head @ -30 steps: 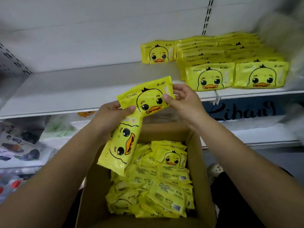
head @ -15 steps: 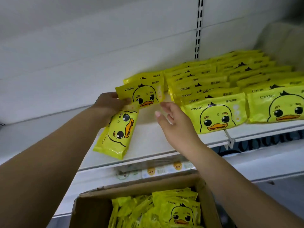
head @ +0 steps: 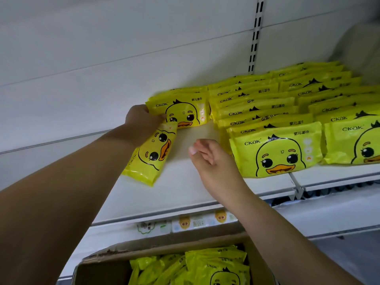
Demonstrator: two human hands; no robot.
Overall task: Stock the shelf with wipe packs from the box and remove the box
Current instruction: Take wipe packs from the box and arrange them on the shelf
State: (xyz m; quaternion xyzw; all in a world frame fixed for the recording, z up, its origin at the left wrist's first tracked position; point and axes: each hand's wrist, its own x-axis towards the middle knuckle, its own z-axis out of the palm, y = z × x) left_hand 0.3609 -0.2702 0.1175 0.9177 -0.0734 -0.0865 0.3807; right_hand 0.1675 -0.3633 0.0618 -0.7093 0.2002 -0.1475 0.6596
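Observation:
Yellow duck-print wipe packs fill the right part of the white shelf [head: 185, 192] in overlapping rows [head: 275, 112]. My left hand [head: 141, 120] grips two packs: one [head: 183, 112] lies flat at the back of the shelf, the other [head: 152, 155] hangs down turned sideways over the shelf. My right hand [head: 207, 159] hovers above the bare shelf between these packs and the front row, fingers loosely curled, holding nothing. The cardboard box [head: 98, 268] sits below, with several more packs [head: 205, 268] inside.
Price labels [head: 185, 223] run along the shelf's front edge. A slotted upright [head: 255, 36] runs up the back panel. Bare shelf surface lies to the left of my left arm. A lower shelf edge [head: 329, 214] shows at the right.
The view has tilted up and closer to the shelf. My left hand has pushed the upper pack further back onto the shelf. My right hand has let go and hovers empty.

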